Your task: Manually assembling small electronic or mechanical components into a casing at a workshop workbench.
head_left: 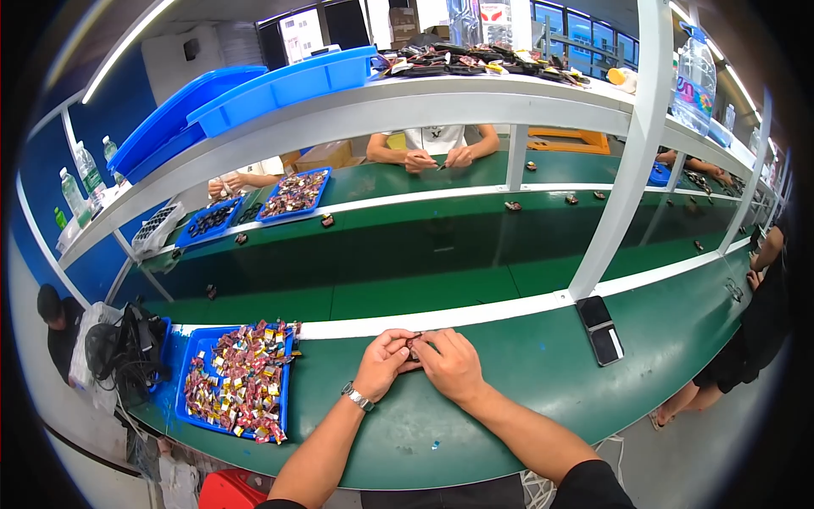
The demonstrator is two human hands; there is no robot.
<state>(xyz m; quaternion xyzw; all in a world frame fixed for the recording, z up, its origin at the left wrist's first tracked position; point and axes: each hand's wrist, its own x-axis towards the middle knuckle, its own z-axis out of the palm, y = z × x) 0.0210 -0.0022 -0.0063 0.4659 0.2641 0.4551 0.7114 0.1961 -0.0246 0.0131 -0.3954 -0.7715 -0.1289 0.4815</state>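
Note:
My left hand (383, 366), with a metal-banded watch at its wrist, and my right hand (451, 366) meet over the green table (398, 433). Between their fingertips is a small dark part (414, 349), mostly covered by the fingers, so its kind cannot be made out. Both hands are closed on it. To the left of my left hand stands a blue tray (285, 411) heaped with small reddish, yellow and white pieces (240, 382) that look like little wired components.
A black phone-like item (599, 331) lies to the right. Black cables (136, 348) are bundled at the far left. Beyond a white rail, a green belt (407, 267) carries small parts. Overhead, a shelf (509, 92) holds blue bins (284, 89). Co-workers sit opposite and stand at right.

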